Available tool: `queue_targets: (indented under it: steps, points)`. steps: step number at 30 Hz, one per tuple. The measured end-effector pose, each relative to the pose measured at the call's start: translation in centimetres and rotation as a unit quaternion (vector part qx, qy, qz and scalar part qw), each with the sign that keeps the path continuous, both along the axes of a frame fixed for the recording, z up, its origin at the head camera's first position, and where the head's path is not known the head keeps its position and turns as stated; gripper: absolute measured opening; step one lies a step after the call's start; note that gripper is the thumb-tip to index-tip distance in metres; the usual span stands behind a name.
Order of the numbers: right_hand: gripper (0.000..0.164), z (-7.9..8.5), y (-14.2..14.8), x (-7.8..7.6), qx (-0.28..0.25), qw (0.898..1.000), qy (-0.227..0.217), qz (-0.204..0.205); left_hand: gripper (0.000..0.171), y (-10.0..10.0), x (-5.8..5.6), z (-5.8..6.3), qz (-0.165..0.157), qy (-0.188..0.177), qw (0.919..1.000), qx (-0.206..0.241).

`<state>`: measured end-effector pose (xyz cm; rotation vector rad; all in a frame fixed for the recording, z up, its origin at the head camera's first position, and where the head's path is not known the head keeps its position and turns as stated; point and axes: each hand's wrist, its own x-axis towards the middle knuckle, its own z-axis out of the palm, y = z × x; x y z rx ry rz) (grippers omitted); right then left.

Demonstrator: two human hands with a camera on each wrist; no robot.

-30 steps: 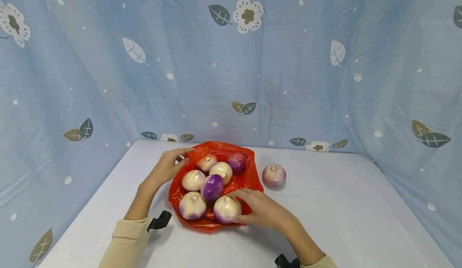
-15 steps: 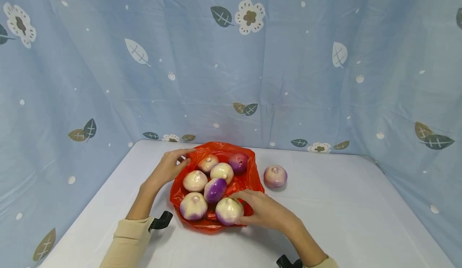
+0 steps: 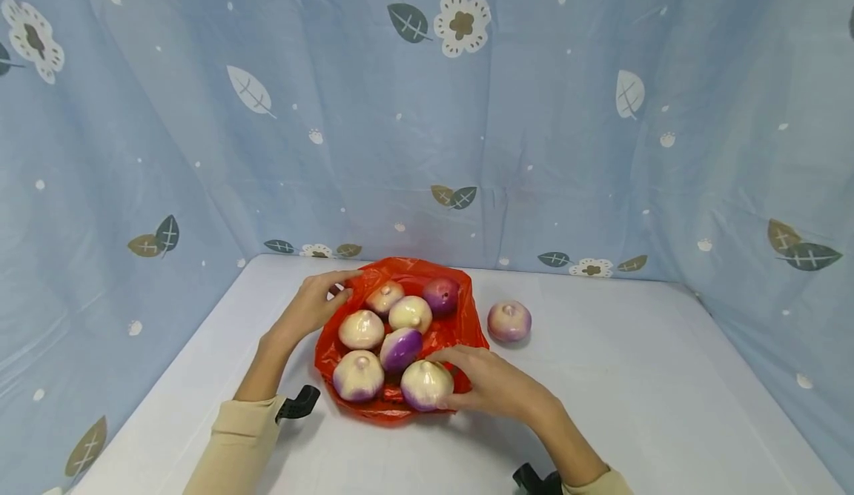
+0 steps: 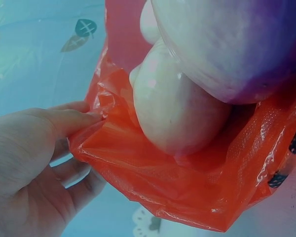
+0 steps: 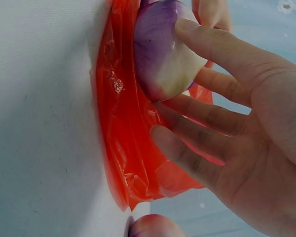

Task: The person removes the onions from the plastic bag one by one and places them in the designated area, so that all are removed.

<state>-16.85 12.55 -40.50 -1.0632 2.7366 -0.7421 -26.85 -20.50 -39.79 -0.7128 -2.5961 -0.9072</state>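
A red plastic bag (image 3: 475,326) lies spread on the table with several glossy white-and-purple onions inside it. My left hand (image 3: 308,306) pinches the bag's left rim between thumb and fingers, as the left wrist view shows. With thumb and fingers, my right hand (image 3: 497,385) holds the front right onion (image 3: 425,387) at the bag's near right side. In the right wrist view, the thumb presses this onion (image 5: 160,54) while the other fingers lie along its far side. A mostly purple onion (image 3: 401,350) sits tilted in the middle of the group.
One pinkish onion (image 3: 509,321) lies on the white table (image 3: 640,376), just right of the bag. A blue curtain (image 3: 373,132) printed with leaves and flowers hangs behind and at both sides. Black wrist mounts (image 3: 299,403) sit at my cuffs.
The front right onion has shifted slightly right with my right hand. The middle purple onion has rolled and now shows more of its white side. My left hand stays at the rim.
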Motion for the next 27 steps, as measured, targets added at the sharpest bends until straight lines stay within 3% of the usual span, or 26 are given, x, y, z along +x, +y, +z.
queue_targets:
  steps: [9,27]
  points:
    - [0.05,0.2,0.3,0.0,-0.006,1.0,-0.016,-0.003,0.039,0.0,0.0,0.1,0.003,-0.008,1.0,0.002]
    - [0.052,0.8,1.3,-0.3,-0.022,1.0,-0.004,-0.019,0.039,0.0,-0.2,-0.3,0.004,-0.003,1.0,0.001]
